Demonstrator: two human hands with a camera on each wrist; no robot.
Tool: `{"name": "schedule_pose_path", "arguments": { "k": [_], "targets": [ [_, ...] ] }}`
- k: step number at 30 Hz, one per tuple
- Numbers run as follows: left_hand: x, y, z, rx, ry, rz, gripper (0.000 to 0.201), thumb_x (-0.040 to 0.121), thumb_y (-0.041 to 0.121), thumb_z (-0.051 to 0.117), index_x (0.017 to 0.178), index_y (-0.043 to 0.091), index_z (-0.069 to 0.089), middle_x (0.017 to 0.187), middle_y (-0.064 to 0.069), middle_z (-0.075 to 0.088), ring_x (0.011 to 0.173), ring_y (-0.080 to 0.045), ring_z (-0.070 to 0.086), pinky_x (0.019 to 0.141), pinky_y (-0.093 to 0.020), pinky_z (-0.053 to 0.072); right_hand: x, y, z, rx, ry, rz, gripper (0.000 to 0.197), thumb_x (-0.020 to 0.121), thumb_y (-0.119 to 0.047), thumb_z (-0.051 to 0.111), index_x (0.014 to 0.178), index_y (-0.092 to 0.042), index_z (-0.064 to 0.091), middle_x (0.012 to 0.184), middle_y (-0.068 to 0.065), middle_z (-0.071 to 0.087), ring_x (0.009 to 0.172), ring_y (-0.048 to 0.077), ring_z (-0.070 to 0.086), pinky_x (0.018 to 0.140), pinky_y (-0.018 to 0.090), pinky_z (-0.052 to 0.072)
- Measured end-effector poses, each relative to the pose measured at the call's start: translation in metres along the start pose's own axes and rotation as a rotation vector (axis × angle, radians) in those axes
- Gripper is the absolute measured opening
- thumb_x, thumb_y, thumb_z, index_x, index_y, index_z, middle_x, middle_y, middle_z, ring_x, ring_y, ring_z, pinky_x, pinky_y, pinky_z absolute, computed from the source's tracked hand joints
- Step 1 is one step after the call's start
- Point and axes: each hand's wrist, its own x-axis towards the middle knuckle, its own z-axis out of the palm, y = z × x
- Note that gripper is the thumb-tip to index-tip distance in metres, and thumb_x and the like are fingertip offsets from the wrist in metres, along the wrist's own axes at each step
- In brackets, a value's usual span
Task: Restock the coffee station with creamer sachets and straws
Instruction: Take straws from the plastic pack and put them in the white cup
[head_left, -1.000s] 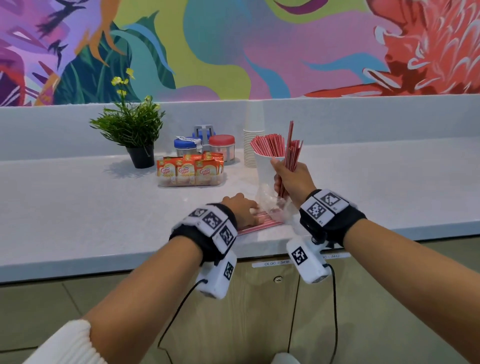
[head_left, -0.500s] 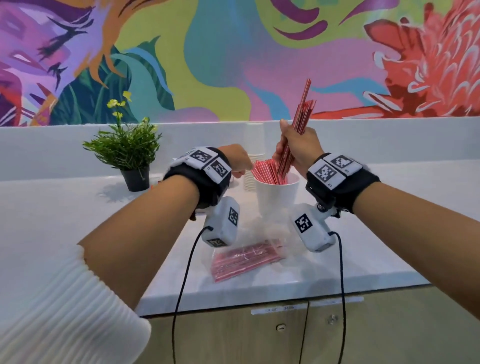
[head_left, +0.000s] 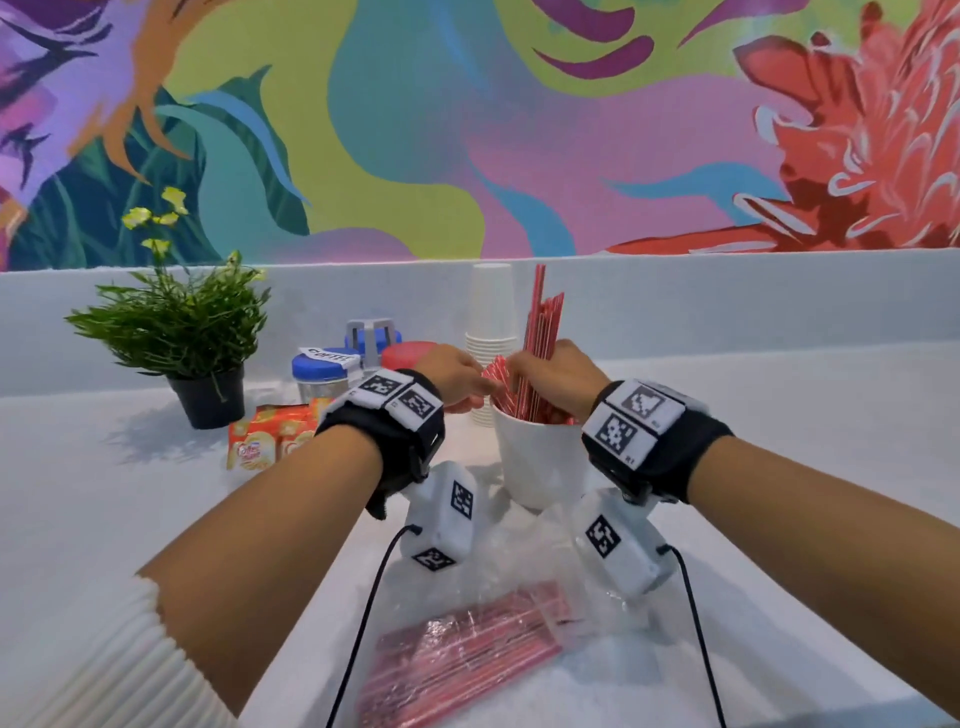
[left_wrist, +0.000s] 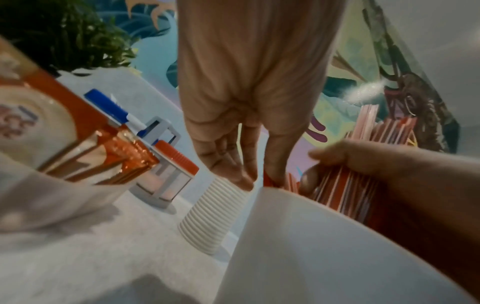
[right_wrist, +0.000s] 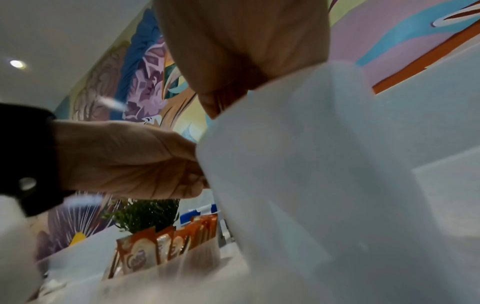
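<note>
While we work from left to right with the cup (head_left: 540, 467) as our landmark, we start far to its left with the plant (head_left: 176, 332), then the jars (head_left: 324, 371) and the sachets (head_left: 265, 441), which stand packed in their clear tray left of the cup; by the look of it, the creamer half of the job is already done. Just behind the cup rises the stack of paper cups (head_left: 491, 312).

At the cup's left rim we have our left hand (head_left: 452, 376). In the left wrist view its fingers (left_wrist: 233, 164) reach down to the rim and touch the red straws already leaning there, seemingly parting them; whether they pinch any straw we cannot tell.

Over the cup's mouth our right hand (head_left: 556, 376) is clenched round a bundle of straws (head_left: 540, 332), upright, with the lower ends already inside the cup and the tops standing well above it. So we judge the step in hand to be loading straws into the cup.

In front of the cup, near the counter's edge, lies the bag (head_left: 467, 654) with more straws in it.

Next, we think, we need to loosen the right hand so the bundle drops and fans out, with the left keeping the earlier straws aside and the cup steady, since a tall bundle could tip it. Then we go back to the bag.
</note>
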Motion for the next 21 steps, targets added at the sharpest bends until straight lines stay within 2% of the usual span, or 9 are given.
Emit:
{"name": "schedule_pose_path", "arguments": {
  "k": [2,3,5,7,10,13,17,19,21],
  "targets": [
    [0.005,-0.003,0.002,-0.127,-0.016,0.018,0.012,0.085,0.005,0.062,0.074,0.001,0.061,0.065,-0.008,0.053,0.060,-0.014,0.048,0.059,-0.021,0.042,0.004,0.006,0.000,-0.186,-0.059,-0.015,0.031,0.083,-0.033,0.060,0.103,-0.009,0.062,0.100,0.012,0.063,0.092,0.025,0.060,0.073,0.027,0.046],
    [0.007,-0.004,0.002,-0.189,-0.014,0.024,0.014,0.086,0.002,0.061,0.072,0.001,0.060,0.064,-0.008,0.053,0.058,-0.013,0.048,0.055,-0.019,0.042,0.004,0.007,-0.001,-0.266,-0.080,-0.036,0.036,0.081,-0.033,0.063,0.109,-0.010,0.062,0.105,0.012,0.063,0.098,0.026,0.060,0.076,0.028,0.045],
    [0.010,-0.004,0.002,-0.303,-0.022,0.037,0.015,0.087,0.000,0.058,0.072,0.001,0.058,0.067,-0.009,0.056,0.053,-0.010,0.053,0.049,-0.014,0.046,0.004,0.006,-0.002,-0.344,-0.119,-0.075,0.029,0.078,-0.032,0.067,0.099,-0.013,0.064,0.096,0.009,0.062,0.089,0.022,0.058,0.067,0.025,0.043],
    [0.013,-0.003,0.002,-0.366,-0.042,0.053,0.015,0.088,0.001,0.057,0.073,0.002,0.058,0.067,-0.007,0.060,0.046,-0.005,0.057,0.048,-0.010,0.049,0.006,0.006,-0.002,-0.362,-0.143,-0.089,0.021,0.076,-0.031,0.069,0.088,-0.016,0.061,0.087,0.006,0.059,0.080,0.020,0.055,0.059,0.024,0.041],
    [0.015,-0.003,0.002,-0.403,-0.035,0.065,0.017,0.088,0.002,0.058,0.071,0.003,0.055,0.046,0.002,0.062,0.038,-0.001,0.057,0.045,-0.009,0.049,0.007,0.007,-0.001,-0.366,-0.125,-0.096,0.024,0.076,-0.030,0.069,0.092,-0.014,0.063,0.085,0.005,0.058,0.080,0.020,0.055,0.060,0.025,0.041],
    [0.014,-0.001,0.001,-0.403,-0.017,0.094,0.017,0.088,0.002,0.059,0.071,0.004,0.055,0.044,0.004,0.062,0.037,-0.001,0.056,0.043,-0.009,0.047,0.003,0.005,0.000,-0.355,-0.120,-0.143,0.018,0.079,-0.026,0.067,0.092,-0.014,0.061,0.084,0.005,0.057,0.078,0.019,0.054,0.055,0.021,0.039],
    [0.014,0.003,0.003,-0.421,-0.002,0.091,0.015,0.090,0.003,0.056,0.075,0.002,0.060,0.046,0.003,0.064,0.038,-0.001,0.058,0.043,-0.010,0.049,0.004,0.005,0.004,-0.436,-0.193,-0.116,0.031,0.085,-0.028,0.061,0.108,-0.007,0.063,0.097,0.011,0.062,0.092,0.025,0.059,0.076,0.028,0.046],
    [0.012,0.006,0.003,-0.436,0.019,0.070,0.020,0.093,0.010,0.054,0.076,0.002,0.061,0.043,0.003,0.062,0.037,-0.002,0.058,0.044,-0.011,0.049,0.005,0.005,0.005,-0.463,-0.223,-0.089,0.033,0.086,-0.029,0.061,0.110,-0.006,0.063,0.101,0.013,0.064,0.095,0.026,0.060,0.078,0.029,0.047],
    [0.009,0.008,0.002,-0.444,0.048,0.049,0.029,0.098,0.018,0.046,0.076,0.004,0.060,0.046,0.001,0.062,0.041,-0.004,0.058,0.048,-0.013,0.049,0.006,0.005,0.002,-0.439,-0.228,-0.052,0.031,0.083,-0.028,0.065,0.106,-0.006,0.065,0.097,0.012,0.065,0.089,0.023,0.060,0.075,0.029,0.047]
  ]
}}
